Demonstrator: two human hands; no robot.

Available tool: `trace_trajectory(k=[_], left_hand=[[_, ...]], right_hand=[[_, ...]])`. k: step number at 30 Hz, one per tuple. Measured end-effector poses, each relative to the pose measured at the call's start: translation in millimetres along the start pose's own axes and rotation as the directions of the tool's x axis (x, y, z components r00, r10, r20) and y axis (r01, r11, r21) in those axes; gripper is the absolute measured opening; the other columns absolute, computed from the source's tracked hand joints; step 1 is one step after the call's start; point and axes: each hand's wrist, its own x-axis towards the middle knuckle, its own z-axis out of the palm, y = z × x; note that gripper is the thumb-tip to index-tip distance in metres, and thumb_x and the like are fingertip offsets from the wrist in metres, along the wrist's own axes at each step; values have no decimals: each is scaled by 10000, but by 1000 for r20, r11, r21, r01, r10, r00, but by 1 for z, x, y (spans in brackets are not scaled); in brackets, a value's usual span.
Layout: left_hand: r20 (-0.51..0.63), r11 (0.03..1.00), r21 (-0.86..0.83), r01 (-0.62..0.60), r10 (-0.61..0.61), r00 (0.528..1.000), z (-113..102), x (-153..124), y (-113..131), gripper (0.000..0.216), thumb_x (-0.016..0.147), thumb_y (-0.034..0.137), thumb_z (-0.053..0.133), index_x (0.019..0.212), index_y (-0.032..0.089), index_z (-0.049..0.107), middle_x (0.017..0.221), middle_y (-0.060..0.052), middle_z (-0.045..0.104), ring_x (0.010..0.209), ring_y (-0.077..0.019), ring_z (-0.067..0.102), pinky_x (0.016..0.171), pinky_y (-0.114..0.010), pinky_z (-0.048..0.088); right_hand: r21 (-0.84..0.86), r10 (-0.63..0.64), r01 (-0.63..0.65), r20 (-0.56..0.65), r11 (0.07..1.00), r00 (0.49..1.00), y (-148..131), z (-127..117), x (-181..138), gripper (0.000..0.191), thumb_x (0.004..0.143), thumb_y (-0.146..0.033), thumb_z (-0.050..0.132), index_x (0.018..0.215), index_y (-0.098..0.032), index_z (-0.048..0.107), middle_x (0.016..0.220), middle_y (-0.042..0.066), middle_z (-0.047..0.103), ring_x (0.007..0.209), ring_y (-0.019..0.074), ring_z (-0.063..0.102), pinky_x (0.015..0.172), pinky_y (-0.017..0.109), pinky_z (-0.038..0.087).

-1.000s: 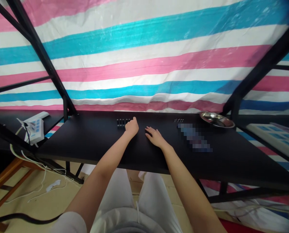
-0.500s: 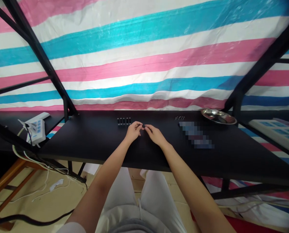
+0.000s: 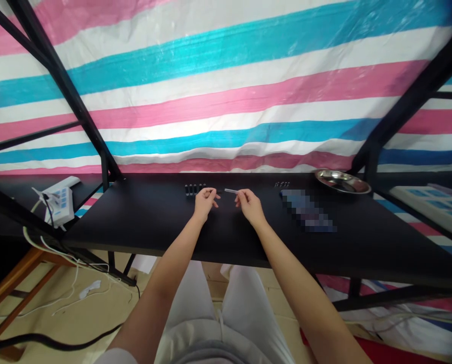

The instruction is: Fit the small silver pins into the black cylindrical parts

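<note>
The thin pale stick (image 3: 231, 191) is pinched at one end by the fingertips of the right hand (image 3: 249, 203), level above the bench (image 3: 146, 222). The left hand (image 3: 204, 199) is just beside it, not touching, fingertips pressed together; any contents are too small to tell. A row of small dark caps (image 3: 190, 190) stands behind the left hand. A metal dish (image 3: 342, 182) sits far right.

Daylight glows through the pink, blue and white striped plastic tarp (image 3: 226, 101), brightest at its lower middle, so the scene is well lit. The matte black tabletop (image 3: 153, 217) stays dark with a faint sheen. Straight black frame bars (image 3: 59, 76) bow outward near the edges, showing wide-angle distortion. A pixelated patch (image 3: 309, 212) blurs one spot.
</note>
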Motion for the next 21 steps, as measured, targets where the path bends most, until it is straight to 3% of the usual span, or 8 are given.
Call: trace_trajectory(k=[2, 8, 14, 21], left_hand=[[24, 1000, 25, 9, -9, 1000, -1, 0, -2, 306, 734, 383, 608, 871, 116, 547, 641, 2, 615, 374, -41, 480, 392, -173, 302], [293, 997, 72, -16, -6, 956, 2, -3, -5, 351, 692, 398, 641, 893, 117, 578, 673, -11, 621, 429, -55, 519, 381, -166, 277], [233, 992, 113, -47, 19, 972, 3, -4, -4, 338, 754, 451, 555, 814, 119, 569, 627, 4, 583, 403, -45, 491, 373, -163, 296], [246, 958, 233, -167, 108, 963, 3, -4, -10, 300, 757, 395, 561, 880, 122, 589, 566, 44, 514, 383, -40, 440, 402, -176, 363]], right_hand=[[17, -8, 8, -15, 1000, 1000, 1, 0, 1, 366, 803, -530, 447, 810, -182, 562, 651, 5, 567, 519, 111, 508, 541, 257, 427], [12, -84, 83, 120, 996, 989, 8, 6, 0, 358, 755, -509, 529, 848, -179, 634, 777, 48, 601, 604, 130, 526, 556, 269, 434], [-92, -136, 151, 158, 984, 978, 12, 8, -1, 334, 770, -473, 520, 844, -174, 650, 745, 42, 585, 604, 132, 513, 584, 282, 436], [-194, -167, 218, 247, 957, 955, 8, 6, -4, 267, 799, -387, 490, 859, -181, 649, 747, 43, 599, 592, 130, 500, 591, 278, 433]])
